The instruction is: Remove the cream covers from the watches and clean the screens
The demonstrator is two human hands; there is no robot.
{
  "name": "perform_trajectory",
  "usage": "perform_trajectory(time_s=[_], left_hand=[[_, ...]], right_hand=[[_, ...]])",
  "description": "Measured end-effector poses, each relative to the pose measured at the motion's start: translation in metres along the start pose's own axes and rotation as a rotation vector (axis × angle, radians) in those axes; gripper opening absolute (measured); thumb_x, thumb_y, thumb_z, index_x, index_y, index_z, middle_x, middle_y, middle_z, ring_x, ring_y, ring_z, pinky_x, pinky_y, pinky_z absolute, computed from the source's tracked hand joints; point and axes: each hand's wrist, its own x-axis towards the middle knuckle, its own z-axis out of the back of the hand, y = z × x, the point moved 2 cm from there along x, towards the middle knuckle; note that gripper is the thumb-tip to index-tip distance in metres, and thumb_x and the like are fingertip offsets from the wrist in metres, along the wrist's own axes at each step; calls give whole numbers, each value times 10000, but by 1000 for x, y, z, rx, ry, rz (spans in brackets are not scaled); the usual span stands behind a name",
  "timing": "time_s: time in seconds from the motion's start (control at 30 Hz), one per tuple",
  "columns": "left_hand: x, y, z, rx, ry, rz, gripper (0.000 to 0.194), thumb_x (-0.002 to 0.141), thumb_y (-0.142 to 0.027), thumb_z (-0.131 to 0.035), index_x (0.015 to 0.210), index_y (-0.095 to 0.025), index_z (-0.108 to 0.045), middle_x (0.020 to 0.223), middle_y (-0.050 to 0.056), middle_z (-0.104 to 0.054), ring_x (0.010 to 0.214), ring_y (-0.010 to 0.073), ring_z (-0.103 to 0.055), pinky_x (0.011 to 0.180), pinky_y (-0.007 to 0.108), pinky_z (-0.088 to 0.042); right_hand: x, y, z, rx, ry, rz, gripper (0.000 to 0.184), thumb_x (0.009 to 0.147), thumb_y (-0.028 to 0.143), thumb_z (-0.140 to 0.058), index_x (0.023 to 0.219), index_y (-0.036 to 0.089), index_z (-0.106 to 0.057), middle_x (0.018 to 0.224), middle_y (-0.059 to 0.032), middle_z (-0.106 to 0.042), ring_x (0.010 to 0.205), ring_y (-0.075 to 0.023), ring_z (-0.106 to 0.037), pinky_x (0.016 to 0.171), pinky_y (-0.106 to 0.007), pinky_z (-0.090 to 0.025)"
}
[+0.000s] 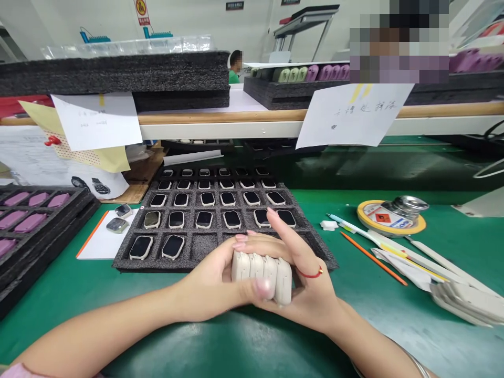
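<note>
A row of several beige smartwatch cases (pixel 256 266) is pressed together side by side between my two hands, above the front edge of a black foam tray (pixel 129 251). My left hand (pixel 212 281) grips them from the left, its thumb across their near side and its fingers behind. From the right, my right hand (pixel 313 289) cups the same cases, with one finger raised and a red string on the wrist. Rows of smartwatches with dark screens (pixel 173 247) sit in the tray's pockets. Both hands hide part of its front right.
Two watches (pixel 117 225) lie on white paper at left, beside a foam tray of purple cases (pixel 30 222). To the right are a round yellow-rimmed tin (pixel 364 216), an orange stick (pixel 374 258), and stacked beige pieces (pixel 468 302). A shelf (pixel 236 128) crosses above; a person is behind it.
</note>
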Motion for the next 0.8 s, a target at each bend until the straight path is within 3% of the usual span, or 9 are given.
perform_trajectory(time_s=[0.1,0.23,0.3,0.47,0.6,0.8], left_hand=[[-1,4,2,105,-106,-67,420,930,-545,-582,1132,-177,-602,1203,102,-657,1172,258,-595,1036,394,-460],[-2,9,0,179,-220,-77,448,1008,-557,-403,1004,-176,-640,1035,57,-700,999,209,-630,972,344,-470],[-2,10,-2,113,-238,-58,494,1021,-560,-355,1012,-176,-665,1044,52,-719,1026,210,-640,1007,340,-455],[-1,13,-3,-99,-202,-42,514,992,-600,-414,1157,-198,-688,1220,48,-710,1222,231,-596,1112,351,-403],[-1,15,-2,-126,-200,-9,534,959,-642,-453,1093,-187,-698,1183,57,-710,1212,244,-590,1103,364,-402],[2,12,1,-221,-119,156,777,851,-815,-423,1222,-159,-610,1075,109,-710,994,276,-661,782,356,-494]], right_hand=[[0,3,-1,-44,14,4,1014,780,176,-807,1601,268,-220,1180,-47,-752,1111,-264,-721,1066,-444,-568],[-1,9,-5,-151,15,33,989,796,113,-742,1608,274,-200,1249,-65,-725,1114,-269,-720,1011,-439,-604],[-2,9,-6,-146,19,38,986,801,105,-735,1608,278,-196,1245,-61,-727,1114,-272,-719,1020,-459,-599],[-2,6,-5,-63,17,39,1005,789,164,-788,1606,255,-208,1169,-65,-755,1095,-280,-728,1044,-487,-581],[-2,5,-4,-63,8,60,1007,795,164,-787,1608,253,-199,1204,-73,-742,1118,-279,-720,1058,-475,-576],[-2,2,-5,-39,-8,52,1056,786,182,-805,1617,265,-158,1190,-66,-748,1119,-284,-719,1069,-478,-569]])
